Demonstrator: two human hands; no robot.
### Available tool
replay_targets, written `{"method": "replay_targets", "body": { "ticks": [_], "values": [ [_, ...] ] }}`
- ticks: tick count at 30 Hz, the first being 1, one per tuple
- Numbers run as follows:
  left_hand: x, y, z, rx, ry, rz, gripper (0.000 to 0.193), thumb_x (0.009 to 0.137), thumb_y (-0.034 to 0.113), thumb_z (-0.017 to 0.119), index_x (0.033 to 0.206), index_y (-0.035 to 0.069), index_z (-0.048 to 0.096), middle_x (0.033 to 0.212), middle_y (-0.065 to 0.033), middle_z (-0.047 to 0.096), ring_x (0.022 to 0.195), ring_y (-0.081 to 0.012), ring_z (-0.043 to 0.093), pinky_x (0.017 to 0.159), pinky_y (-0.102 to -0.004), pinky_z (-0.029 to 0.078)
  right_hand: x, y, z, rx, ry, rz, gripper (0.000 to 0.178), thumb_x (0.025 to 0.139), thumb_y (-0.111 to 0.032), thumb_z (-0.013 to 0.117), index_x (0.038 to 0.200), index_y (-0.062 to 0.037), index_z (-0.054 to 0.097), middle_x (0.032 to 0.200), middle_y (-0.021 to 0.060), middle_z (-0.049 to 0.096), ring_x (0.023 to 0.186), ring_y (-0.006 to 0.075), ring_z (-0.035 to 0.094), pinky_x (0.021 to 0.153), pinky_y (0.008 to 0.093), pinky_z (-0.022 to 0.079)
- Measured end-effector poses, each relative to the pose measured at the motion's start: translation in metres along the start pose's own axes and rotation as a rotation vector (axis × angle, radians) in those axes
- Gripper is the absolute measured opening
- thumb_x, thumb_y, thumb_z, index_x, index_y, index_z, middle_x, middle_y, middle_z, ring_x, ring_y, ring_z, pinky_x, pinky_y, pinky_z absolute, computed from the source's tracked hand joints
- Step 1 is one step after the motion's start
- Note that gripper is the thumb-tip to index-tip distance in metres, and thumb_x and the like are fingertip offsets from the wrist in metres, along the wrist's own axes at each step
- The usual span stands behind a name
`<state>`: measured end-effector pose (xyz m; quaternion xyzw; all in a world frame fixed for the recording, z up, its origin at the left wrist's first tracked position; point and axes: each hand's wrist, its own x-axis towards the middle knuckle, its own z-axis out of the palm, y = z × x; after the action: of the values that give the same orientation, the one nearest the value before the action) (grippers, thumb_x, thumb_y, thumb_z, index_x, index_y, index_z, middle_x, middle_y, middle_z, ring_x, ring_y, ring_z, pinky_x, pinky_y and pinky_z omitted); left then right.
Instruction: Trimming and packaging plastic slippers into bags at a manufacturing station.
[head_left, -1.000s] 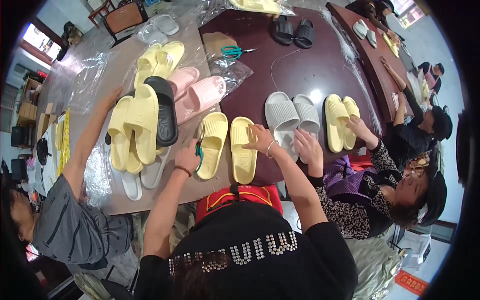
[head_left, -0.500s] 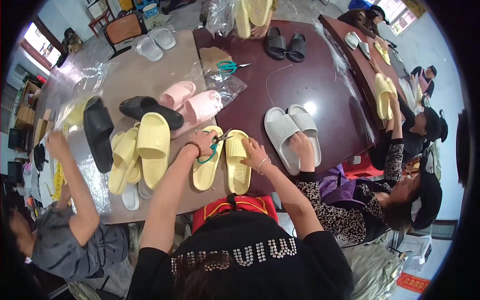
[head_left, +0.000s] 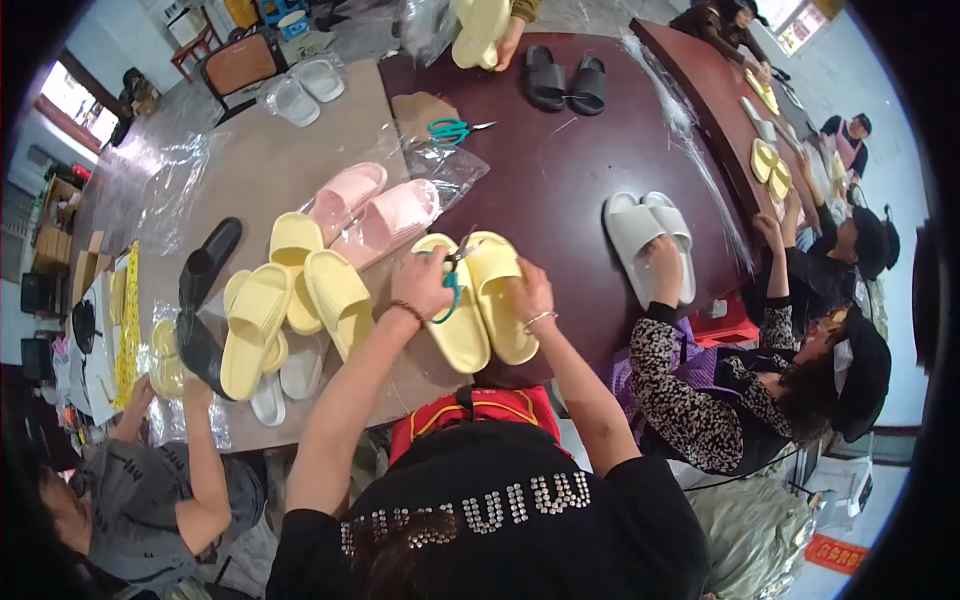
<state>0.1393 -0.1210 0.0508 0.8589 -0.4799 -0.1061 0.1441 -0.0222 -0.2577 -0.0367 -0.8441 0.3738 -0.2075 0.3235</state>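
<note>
A pair of yellow slippers stands side by side at the table's near edge, toes away from me. My left hand (head_left: 425, 288) is closed round teal-handled scissors (head_left: 455, 282), their blades pointing up and away. That same hand rests against the left yellow slipper (head_left: 462, 340). Along the outer side of the right yellow slipper (head_left: 512, 325), my right hand (head_left: 532, 297) grips its edge. Left of my hands lie more yellow slippers (head_left: 255, 325), with pink slippers (head_left: 395, 217) beyond them.
A co-worker's hand (head_left: 663, 262) is in the grey slippers (head_left: 640, 235) at right. Another person at left handles bagged yellow slippers (head_left: 167, 350) beside black ones (head_left: 205, 260). Farther off lie a second pair of teal scissors (head_left: 455, 130), clear plastic (head_left: 450, 170) and black slippers (head_left: 545, 80).
My yellow slippers have come together. The yellow pile at left has shifted, and the black slippers there moved toward the left. A co-worker's grey pair has slid right.
</note>
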Motion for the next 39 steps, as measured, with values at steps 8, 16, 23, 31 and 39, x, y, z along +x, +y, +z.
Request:
{"method": "replay_targets", "body": {
  "ticks": [8,16,23,31,39],
  "values": [
    [-0.016,0.0,0.054,-0.33,0.012,-0.033,0.036,0.067,0.02,0.057,0.1,0.012,0.045,0.083,-0.0131,0.057,0.087,-0.0337,0.05,0.071,-0.0433,0.039,-0.027,-0.003,-0.013,-0.182,0.128,-0.076,0.036,0.07,-0.022,0.06,0.102,-0.0081,0.05,0.097,0.0124,0.053,0.089,0.0285,0.051,0.074,0.038,0.042],
    [-0.057,-0.007,0.01,-0.425,0.138,-0.19,0.043,0.064,0.021,0.067,0.1,0.009,0.046,0.077,-0.0141,0.056,0.073,-0.0321,0.055,0.063,-0.0392,0.044,-0.037,-0.045,0.033,-0.455,0.042,-0.07,0.024,0.069,-0.024,0.058,0.083,-0.0049,0.053,0.087,0.0133,0.054,0.081,0.0303,0.052,0.071,0.0388,0.042],
    [-0.137,-0.042,0.01,-0.573,0.32,-0.222,0.044,0.065,0.019,0.068,0.102,0.005,0.048,0.079,-0.0124,0.058,0.071,-0.026,0.058,0.063,-0.0339,0.045,0.015,-0.025,0.02,-0.312,-0.017,0.179,0.014,0.068,-0.011,0.049,0.076,-0.0003,0.052,0.082,0.019,0.054,0.074,0.0359,0.052,0.067,0.0415,0.042],
    [-0.187,-0.086,0.012,-0.705,0.588,-0.571,0.049,0.071,0.005,0.059,0.117,0.007,0.041,0.089,-0.0082,0.059,0.078,-0.0147,0.057,0.068,-0.0269,0.045,0.04,0.054,-0.047,-0.403,0.126,0.307,0.016,0.067,-0.011,0.049,0.077,0.0001,0.054,0.086,0.0166,0.054,0.078,0.0353,0.053,0.068,0.0438,0.042],
    [-0.173,-0.078,0.003,-0.754,0.482,-0.619,0.049,0.069,0.006,0.063,0.114,0.002,0.043,0.09,-0.0093,0.059,0.083,-0.019,0.056,0.07,-0.0304,0.044,0.038,0.078,-0.083,-0.488,0.008,0.472,0.021,0.071,-0.016,0.051,0.085,-0.0015,0.055,0.092,0.0156,0.053,0.084,0.0335,0.052,0.072,0.0435,0.042]
  ]
}}
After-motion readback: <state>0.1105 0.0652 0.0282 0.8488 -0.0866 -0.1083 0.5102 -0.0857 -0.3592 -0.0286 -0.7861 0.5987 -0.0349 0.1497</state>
